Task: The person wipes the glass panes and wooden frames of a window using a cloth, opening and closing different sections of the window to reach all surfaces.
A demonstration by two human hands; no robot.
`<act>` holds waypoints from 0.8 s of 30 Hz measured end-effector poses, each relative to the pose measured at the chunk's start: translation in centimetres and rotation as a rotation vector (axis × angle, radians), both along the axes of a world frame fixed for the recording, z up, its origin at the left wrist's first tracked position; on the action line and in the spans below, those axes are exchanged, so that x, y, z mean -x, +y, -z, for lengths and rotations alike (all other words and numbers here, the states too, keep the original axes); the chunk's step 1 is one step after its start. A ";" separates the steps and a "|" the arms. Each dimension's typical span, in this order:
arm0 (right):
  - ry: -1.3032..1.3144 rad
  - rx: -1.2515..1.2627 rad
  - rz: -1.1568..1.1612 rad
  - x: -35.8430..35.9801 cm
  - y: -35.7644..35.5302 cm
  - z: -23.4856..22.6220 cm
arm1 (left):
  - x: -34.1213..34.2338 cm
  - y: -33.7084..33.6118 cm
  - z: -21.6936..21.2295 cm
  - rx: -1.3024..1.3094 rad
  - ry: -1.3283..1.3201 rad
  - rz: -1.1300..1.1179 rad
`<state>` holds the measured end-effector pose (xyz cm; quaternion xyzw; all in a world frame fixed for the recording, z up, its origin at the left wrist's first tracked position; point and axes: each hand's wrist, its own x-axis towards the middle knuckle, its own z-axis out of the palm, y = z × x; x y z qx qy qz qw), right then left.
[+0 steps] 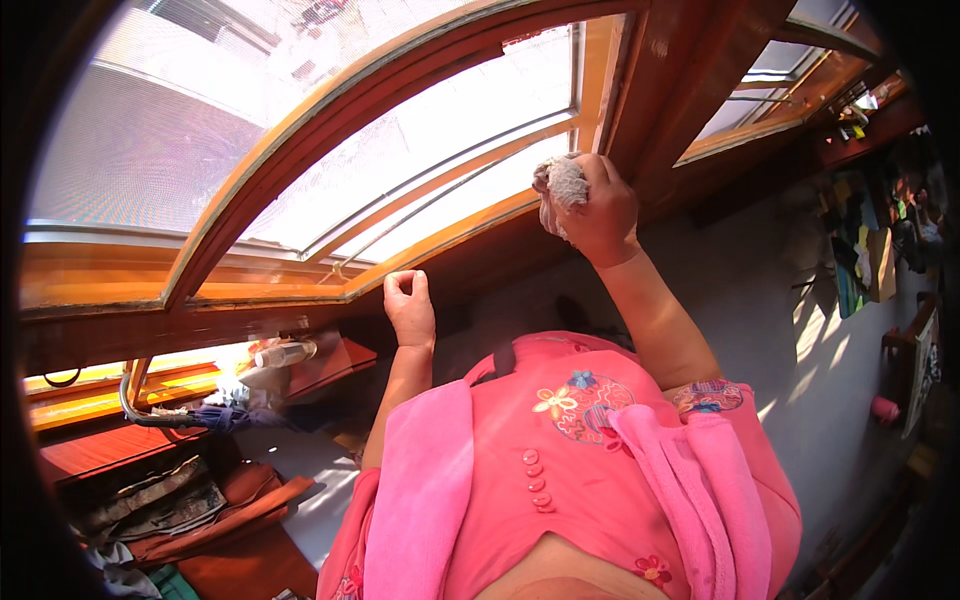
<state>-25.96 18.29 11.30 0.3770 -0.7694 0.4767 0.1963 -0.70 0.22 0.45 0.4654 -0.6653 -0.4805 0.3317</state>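
Note:
My right hand [603,215] is raised near the wooden window frame [440,250], its fingers wrapped round a crumpled greyish-white cloth [566,183]. Part of the cloth hangs below my fingers. The cloth is close to the lower right corner of the bright window pane [440,125]; whether it touches the frame I cannot tell. Lower and to the left, my left hand [410,308] is held up just below the sill with its fingers curled and thumb and forefinger meeting in a loop. Nothing shows in it.
A mesh screen [140,150] covers the left part of the window. Below the sill at left stand a clear bottle [285,354] and a dark blue umbrella [225,418] with a hooked handle. Folded cloths [170,500] lie lower left. Colourful items [860,245] hang at far right.

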 end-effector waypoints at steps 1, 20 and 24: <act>0.002 0.002 0.001 0.3 0.0 0.5 | 0.0 0.0 0.1 -0.002 -0.007 0.007; -0.004 0.116 -0.048 1.2 -0.6 -1.3 | -0.1 -0.5 0.4 0.014 -0.005 0.014; -0.066 0.333 -0.234 2.1 -1.0 -6.5 | -0.1 -0.2 0.3 0.006 0.001 0.010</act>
